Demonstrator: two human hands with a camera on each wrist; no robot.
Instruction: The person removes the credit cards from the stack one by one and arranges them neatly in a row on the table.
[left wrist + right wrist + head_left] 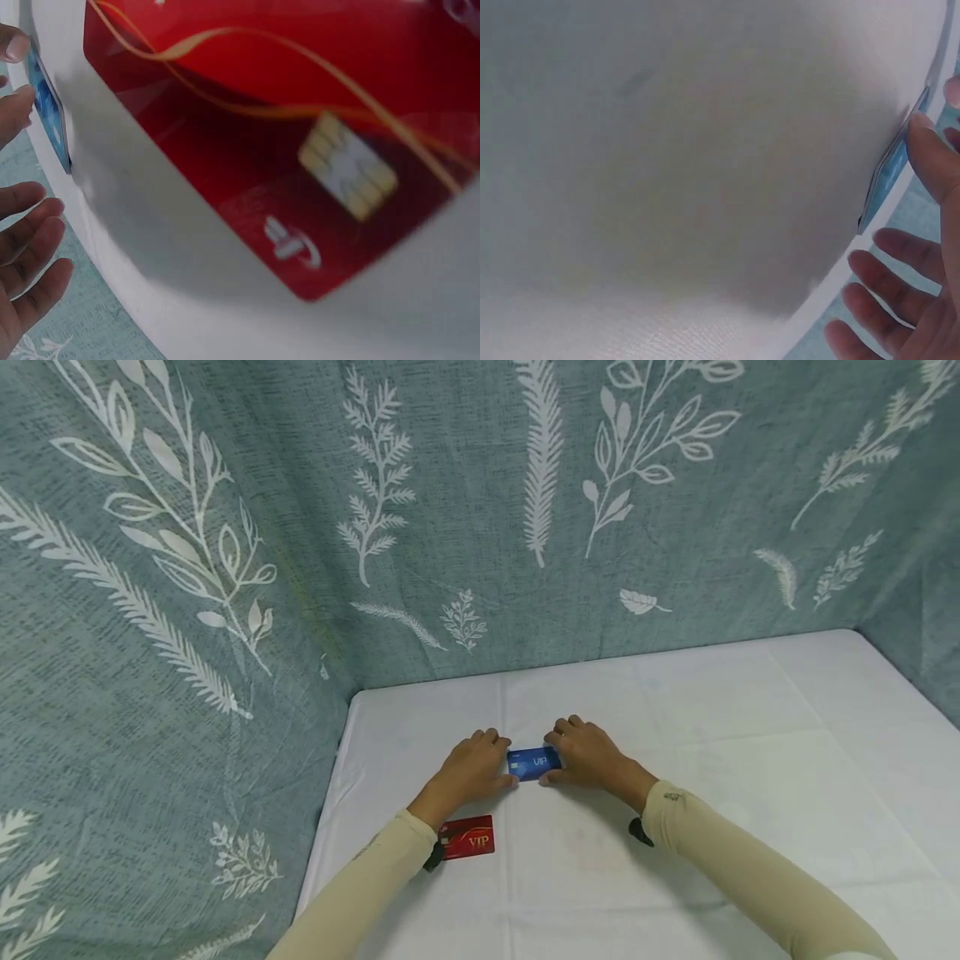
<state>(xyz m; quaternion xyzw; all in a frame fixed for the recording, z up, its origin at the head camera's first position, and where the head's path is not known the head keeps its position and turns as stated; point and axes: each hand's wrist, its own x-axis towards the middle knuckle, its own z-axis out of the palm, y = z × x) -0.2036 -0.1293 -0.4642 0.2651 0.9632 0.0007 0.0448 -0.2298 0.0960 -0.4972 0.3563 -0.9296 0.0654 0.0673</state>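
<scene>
A blue bank-style card (534, 763) marked VIP lies on the white-covered table between both hands in the head view. My left hand (474, 766) is at its left end, thumb by the lower corner. At the right end, my right hand (587, 755) has its thumb by the near edge and forefinger by the far edge. The right wrist view shows the right thumb over the blue card (891, 176), with the other fingers spread loosely. Left fingers also look loose in the left wrist view. A red VIP card (469, 837) lies below the left wrist.
A white cloth (712, 760) with fold lines covers the table. Teal leaf-patterned curtains (480, 527) stand behind it and along the left and right sides. A dark device (641, 832) sits under the right wrist.
</scene>
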